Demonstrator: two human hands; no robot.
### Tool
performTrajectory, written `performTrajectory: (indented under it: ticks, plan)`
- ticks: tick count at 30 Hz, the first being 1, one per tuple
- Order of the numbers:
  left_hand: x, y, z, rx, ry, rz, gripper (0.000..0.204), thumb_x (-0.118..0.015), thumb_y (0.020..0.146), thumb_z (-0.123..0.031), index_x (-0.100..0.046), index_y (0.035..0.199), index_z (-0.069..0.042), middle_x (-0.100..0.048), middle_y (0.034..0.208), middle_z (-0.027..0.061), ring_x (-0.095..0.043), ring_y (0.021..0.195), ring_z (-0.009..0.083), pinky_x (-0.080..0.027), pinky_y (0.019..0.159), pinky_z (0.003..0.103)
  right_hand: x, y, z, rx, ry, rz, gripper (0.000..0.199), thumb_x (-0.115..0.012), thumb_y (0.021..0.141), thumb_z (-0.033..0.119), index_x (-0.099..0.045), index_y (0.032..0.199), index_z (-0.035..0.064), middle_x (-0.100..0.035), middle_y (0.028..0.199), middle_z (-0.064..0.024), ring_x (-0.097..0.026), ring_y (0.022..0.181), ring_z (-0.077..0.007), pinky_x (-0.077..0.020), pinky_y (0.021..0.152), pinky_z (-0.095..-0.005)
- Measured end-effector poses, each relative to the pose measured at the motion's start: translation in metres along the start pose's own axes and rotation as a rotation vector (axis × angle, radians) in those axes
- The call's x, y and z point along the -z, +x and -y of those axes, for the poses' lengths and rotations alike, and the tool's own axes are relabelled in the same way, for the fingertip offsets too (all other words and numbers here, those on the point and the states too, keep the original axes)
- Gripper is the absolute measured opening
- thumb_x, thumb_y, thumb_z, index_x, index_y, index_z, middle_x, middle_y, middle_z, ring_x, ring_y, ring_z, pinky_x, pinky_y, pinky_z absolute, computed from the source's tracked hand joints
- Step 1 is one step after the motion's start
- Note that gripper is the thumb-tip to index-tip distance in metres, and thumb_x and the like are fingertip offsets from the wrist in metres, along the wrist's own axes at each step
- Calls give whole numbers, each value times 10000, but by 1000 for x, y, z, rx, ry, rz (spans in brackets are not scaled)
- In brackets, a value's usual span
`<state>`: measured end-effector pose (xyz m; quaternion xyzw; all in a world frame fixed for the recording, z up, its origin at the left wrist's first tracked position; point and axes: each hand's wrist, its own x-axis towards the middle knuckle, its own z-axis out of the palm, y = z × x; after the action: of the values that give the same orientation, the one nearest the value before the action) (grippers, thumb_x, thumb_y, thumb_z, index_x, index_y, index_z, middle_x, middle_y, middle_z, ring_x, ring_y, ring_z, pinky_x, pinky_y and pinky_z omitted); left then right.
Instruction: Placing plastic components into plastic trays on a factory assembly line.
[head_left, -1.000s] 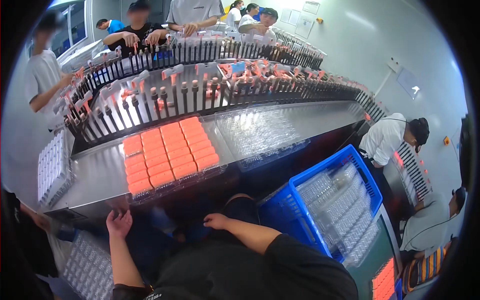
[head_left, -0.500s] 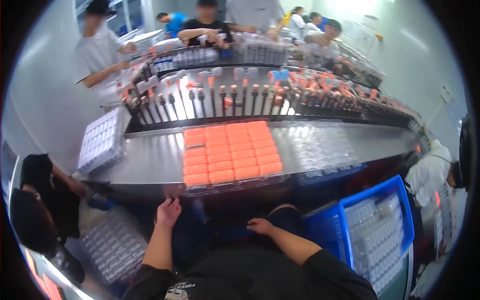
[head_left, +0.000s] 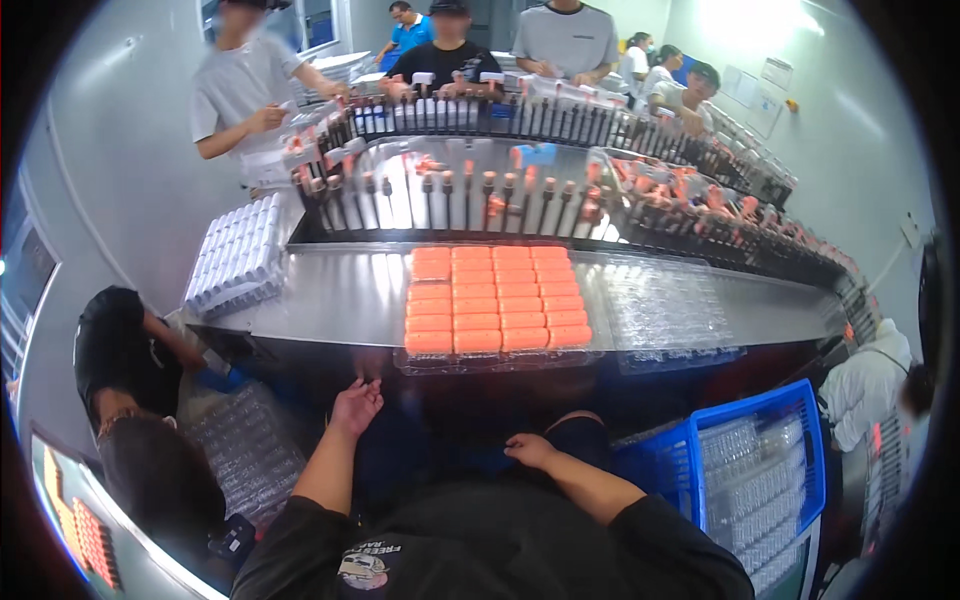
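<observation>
My left hand (head_left: 357, 406) hovers just before the table's front edge, palm partly up. Its fingers are loosely bent and apart, with nothing in them. Lower down, close to my knee, my right hand (head_left: 530, 450) rests loosely with slightly curled fingers and no object showing in it. Beyond my left hand, on the metal table, lies a clear plastic tray (head_left: 420, 366) filled with rows of orange plastic pieces (head_left: 498, 300). To its right sit clear, apparently unfilled blister trays (head_left: 670, 310).
A blue crate (head_left: 700, 470) holding clear trays stands at my right. White pieces (head_left: 236, 255) fill a tray at the table's left end. A rack of upright dark rods (head_left: 450, 205) runs behind. Clear trays (head_left: 245, 445) lie low at left, beside a bending person (head_left: 150, 460). Other people work across.
The view has swung left, so the table and trays sit further right in the picture. Both my hands keep nearly the same pose, and the orange pieces stay in place.
</observation>
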<state>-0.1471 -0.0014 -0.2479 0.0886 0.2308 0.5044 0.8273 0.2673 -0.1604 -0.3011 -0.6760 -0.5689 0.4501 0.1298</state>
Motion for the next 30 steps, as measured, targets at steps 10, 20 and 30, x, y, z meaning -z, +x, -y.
performTrajectory:
  ticks: [10,20,30]
  plan:
    - [13,-6,-18,13,48,-19,175,-579,909,-24,-604,1073,-77,-681,1119,164,-671,999,216,-529,841,382,4,-5,15,124,-36,-29,417,-704,861,391,-692,1150,91,-710,1085,-133,-669,1037,-287,-512,922,-373]
    - [13,0,-11,12,76,27,229,-610,867,37,-641,1024,-127,-685,1143,146,-673,1014,208,-526,847,381,8,-4,15,114,-53,14,420,-703,875,364,-679,1176,72,-707,1091,-140,-670,1040,-278,-504,944,-361]
    - [7,8,-6,5,156,-122,279,-572,882,23,-528,1118,-119,-667,1038,53,-649,942,167,-512,813,361,7,-8,18,112,-20,-2,411,-703,872,346,-679,1169,63,-706,1104,-146,-667,1049,-290,-505,944,-371]
